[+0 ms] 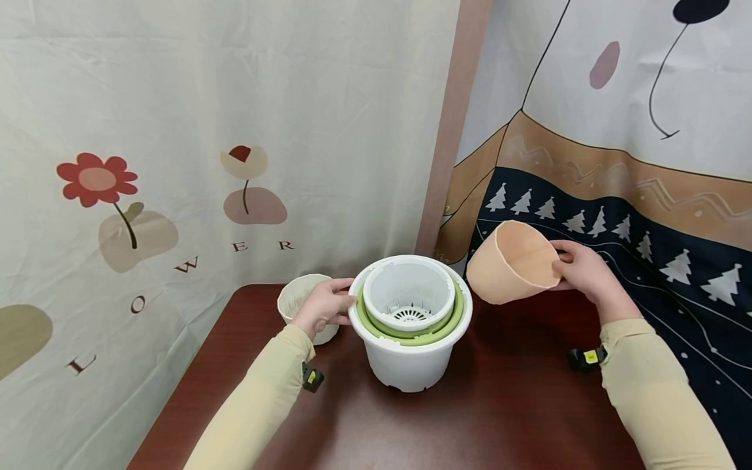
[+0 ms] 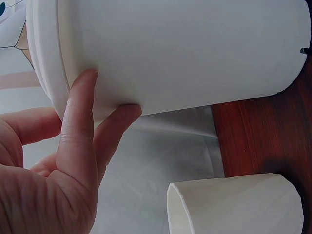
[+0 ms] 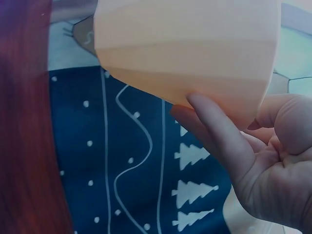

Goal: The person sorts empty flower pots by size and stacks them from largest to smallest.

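Observation:
My left hand (image 1: 326, 305) holds the rim of a large white flowerpot (image 1: 408, 362) standing upright on the table. In the left wrist view, fingertips (image 2: 87, 78) press its outer wall just under the lip. Nested inside are a green pot (image 1: 437, 336) and a smaller white pot (image 1: 409, 281) with a slotted bottom. At the right, my right hand (image 1: 584, 271) pinches the rim of a peach-coloured faceted flowerpot (image 1: 493, 271), tilted and raised off the table. A cream faceted pot (image 1: 294, 297) stands behind my left hand, which partly hides it.
The dark red-brown wooden table (image 1: 399, 431) ends at a printed flower curtain (image 1: 176, 130) behind and to the left. A dark blue cloth with white trees (image 1: 675, 267) hangs along the right side.

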`<state>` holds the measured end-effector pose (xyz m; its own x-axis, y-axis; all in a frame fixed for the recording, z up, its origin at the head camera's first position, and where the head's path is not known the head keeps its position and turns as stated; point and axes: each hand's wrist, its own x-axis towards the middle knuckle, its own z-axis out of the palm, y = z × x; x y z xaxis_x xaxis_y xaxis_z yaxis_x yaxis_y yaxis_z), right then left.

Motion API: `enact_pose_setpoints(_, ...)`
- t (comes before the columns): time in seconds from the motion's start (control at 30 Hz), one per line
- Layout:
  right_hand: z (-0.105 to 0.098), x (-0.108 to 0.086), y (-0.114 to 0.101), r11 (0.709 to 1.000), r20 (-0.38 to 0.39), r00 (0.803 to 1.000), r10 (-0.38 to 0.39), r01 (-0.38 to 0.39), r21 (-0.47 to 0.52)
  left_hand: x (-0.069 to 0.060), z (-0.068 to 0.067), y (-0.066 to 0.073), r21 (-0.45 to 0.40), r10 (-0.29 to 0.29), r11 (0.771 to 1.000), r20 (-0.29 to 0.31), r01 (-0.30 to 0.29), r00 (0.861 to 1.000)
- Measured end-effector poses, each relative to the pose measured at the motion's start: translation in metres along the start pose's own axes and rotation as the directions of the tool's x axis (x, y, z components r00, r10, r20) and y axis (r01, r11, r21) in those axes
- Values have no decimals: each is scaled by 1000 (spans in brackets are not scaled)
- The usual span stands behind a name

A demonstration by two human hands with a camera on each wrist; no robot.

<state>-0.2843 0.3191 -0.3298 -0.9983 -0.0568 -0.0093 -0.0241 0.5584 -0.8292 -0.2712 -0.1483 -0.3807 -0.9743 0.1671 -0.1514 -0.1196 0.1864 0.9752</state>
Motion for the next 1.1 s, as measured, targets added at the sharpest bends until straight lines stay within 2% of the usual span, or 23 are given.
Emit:
enact_pose_setpoints(0.67, -2, 3, -40, 999, -12, 999, -51, 51, -8, -2, 0, 2, 12, 6, 1000, 4, -6, 1000)
enact_pose_setpoints(1.1, 7, 5, -71, 992, 19, 992, -125, 125, 0, 0, 0, 2, 2, -7, 1000, -1, 7, 1000)
